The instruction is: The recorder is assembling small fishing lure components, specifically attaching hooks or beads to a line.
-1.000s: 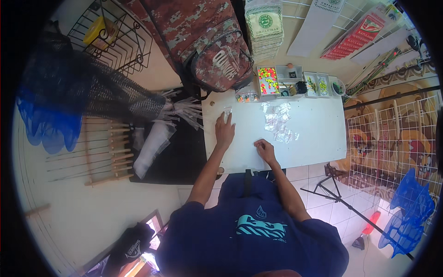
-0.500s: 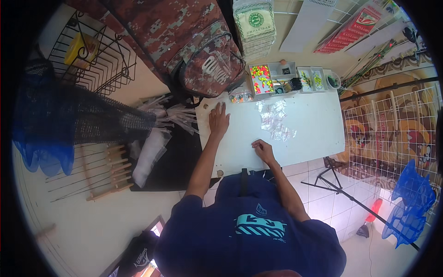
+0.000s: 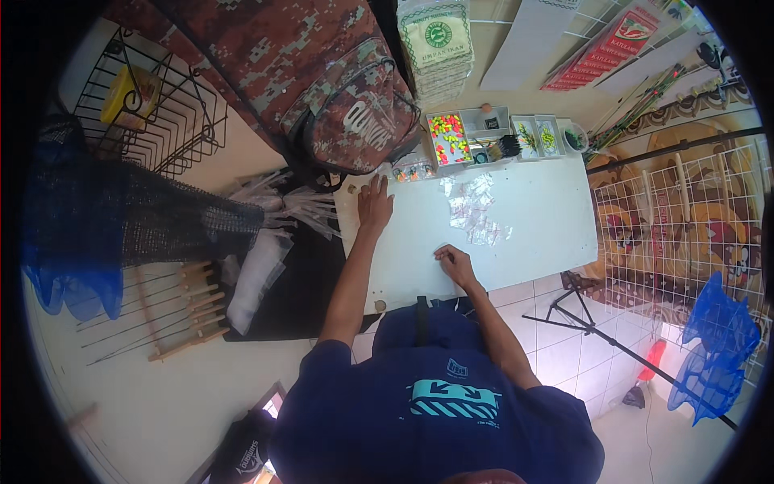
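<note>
My left hand (image 3: 376, 208) lies over the far left part of the white tabletop (image 3: 411, 266). Its fingers are stretched out toward the table's back edge, close to a camouflage backpack (image 3: 355, 113). A clear plastic edge shows by the fingertips; whether they touch it I cannot tell. Nearer the front edge, my right hand (image 3: 456, 264) rests with its fingers curled together, and what they hold, if anything, is hidden. Beyond it lies a loose spread of small clear plastic bags (image 3: 476, 211). Small packets with colourful pieces (image 3: 414, 171) sit at the back edge, right of my left hand.
Along the back stand a tray of bright red and yellow beads (image 3: 449, 139), small boxes (image 3: 536, 137) and a round tub (image 3: 575, 138). Dark netting (image 3: 193, 202) and a wire basket (image 3: 153, 113) hang at left. A black tripod stand (image 3: 584, 323) is at right.
The whole view has shifted slightly left. My left hand has slid a little toward the table's left edge; my right hand stays almost where it was, fingers still curled.
</note>
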Demonstrator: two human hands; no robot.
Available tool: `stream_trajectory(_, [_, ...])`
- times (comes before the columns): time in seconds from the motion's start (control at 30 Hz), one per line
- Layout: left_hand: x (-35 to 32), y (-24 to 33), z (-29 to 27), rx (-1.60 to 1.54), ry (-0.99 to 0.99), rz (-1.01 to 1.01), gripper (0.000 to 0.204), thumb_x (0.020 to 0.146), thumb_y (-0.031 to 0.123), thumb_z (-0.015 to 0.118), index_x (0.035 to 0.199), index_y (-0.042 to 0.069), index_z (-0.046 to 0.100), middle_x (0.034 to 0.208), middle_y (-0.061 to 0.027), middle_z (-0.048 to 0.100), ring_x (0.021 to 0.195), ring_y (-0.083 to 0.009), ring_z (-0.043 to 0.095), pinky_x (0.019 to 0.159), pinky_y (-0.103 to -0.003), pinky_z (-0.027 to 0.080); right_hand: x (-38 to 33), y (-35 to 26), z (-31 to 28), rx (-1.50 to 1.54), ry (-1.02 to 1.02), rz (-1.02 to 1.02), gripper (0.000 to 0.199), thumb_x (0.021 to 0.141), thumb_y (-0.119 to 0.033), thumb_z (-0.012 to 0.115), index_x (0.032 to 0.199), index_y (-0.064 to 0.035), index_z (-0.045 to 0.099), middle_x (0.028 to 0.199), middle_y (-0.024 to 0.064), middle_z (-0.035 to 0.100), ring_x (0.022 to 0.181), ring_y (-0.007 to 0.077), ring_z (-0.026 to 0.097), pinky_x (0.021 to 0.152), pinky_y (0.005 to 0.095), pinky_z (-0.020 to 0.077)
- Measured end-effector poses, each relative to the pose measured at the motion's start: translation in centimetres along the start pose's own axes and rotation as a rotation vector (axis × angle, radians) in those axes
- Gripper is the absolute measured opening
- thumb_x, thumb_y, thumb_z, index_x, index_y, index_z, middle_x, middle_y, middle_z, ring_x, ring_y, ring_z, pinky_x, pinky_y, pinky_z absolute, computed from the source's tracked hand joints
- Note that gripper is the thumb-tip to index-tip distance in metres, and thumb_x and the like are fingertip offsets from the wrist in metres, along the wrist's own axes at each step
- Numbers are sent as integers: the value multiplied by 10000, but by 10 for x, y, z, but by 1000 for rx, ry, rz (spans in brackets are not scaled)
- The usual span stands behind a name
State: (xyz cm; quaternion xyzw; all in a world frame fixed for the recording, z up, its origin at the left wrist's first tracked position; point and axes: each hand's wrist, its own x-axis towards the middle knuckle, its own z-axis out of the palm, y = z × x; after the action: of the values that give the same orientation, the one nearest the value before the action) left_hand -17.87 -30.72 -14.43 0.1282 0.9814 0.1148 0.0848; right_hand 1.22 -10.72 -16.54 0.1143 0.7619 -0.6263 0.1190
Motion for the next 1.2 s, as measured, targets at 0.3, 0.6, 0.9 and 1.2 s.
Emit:
stream_trajectory(0.3, [1,-9,3,2,11,60,582,870,245,650,1390,79,447,1471,-77,389,1142,-303,475,977,-418,393,-1,-2,0,3,-2,-12,221,864,76,468,989,9,639,863,52,658,819,98,598,781,243,479])
stream_trajectory(0.6, [3,-7,0,16,8,68,578,858,224,657,1379,79,453,1479,-76,389,1117,-310,493,971,-424,394,0,0,0,-33,-10,-4,219,865,69,471,987,10,643,866,51,661,827,98,605,783,245,482])
stream_trajectory(0.9, [6,-21,15,-251,132,-18,572,818,68,554,1376,34,434,1452,-122,407,1199,-353,462,992,-466,391,0,3,1,-5,-12,-34,211,872,74,471,985,11,638,863,54,660,833,99,607,790,239,481])
stream_trajectory(1.2, [-53,27,37,-466,212,-2,654,835,95,632,1425,22,360,1485,-230,307,1348,-390,332,1112,-465,287,0,4,-4,-36,-39,-68,212,866,64,474,974,2,645,857,48,658,810,101,599,770,246,483])
